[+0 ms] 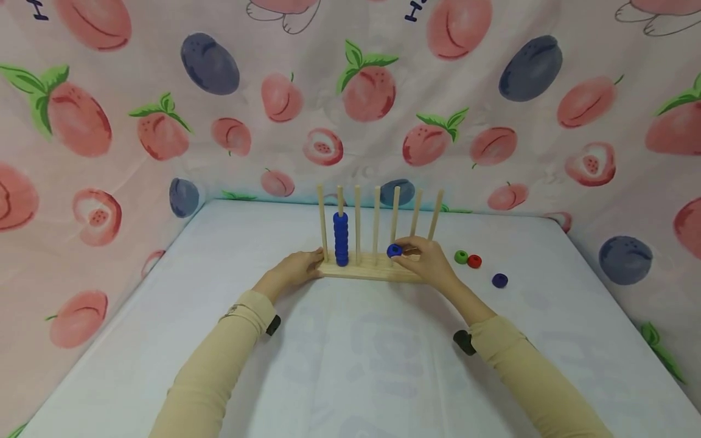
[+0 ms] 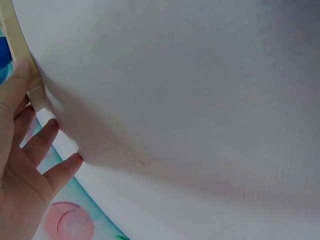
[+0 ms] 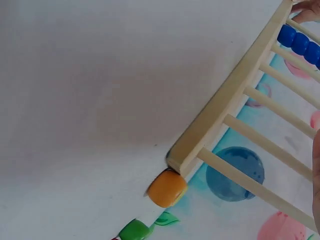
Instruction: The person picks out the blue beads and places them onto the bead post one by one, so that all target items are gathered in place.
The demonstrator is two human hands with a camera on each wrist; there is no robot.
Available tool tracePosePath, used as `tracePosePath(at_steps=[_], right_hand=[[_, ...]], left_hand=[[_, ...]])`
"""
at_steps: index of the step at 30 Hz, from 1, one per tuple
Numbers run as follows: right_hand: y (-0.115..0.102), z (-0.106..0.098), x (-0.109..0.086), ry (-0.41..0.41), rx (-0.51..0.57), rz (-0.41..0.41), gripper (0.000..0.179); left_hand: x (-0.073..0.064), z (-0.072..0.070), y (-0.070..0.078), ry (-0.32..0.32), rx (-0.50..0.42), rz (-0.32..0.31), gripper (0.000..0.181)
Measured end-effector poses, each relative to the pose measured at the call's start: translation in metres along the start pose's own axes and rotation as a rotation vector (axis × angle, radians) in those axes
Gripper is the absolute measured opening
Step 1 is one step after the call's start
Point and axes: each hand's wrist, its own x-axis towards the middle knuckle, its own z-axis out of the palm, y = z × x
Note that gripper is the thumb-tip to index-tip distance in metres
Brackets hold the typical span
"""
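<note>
A wooden peg rack [image 1: 364,274] with several upright pegs stands on the white table. Blue beads [image 1: 341,240] are stacked on its second peg from the left. My left hand [image 1: 296,267] grips the rack's left end, the thumb on the base [image 2: 20,42] and the other fingers around the end. In front of the right-hand pegs, my right hand [image 1: 429,258] pinches a blue bead [image 1: 394,250] between thumb and fingers, close over the base. Only the edge of that hand [image 3: 316,175] shows in the right wrist view, with the pinched bead out of sight there.
Right of the rack lie a green bead [image 1: 461,257], a red bead [image 1: 474,261] and a dark blue bead [image 1: 499,280]. An orange bead [image 3: 167,188] sits by the rack's right end. Behind the table hangs a fruit-print cloth [image 1: 323,79].
</note>
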Motion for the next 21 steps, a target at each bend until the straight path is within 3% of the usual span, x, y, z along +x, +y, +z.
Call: tracePosePath(at_steps=[21], right_hand=[[-0.025,0.023,0.025,-0.040,-0.009,-0.044,0.033]], left_hand=[[-0.002,-0.002,0.001,-0.005,-0.003,0.005,0.056]])
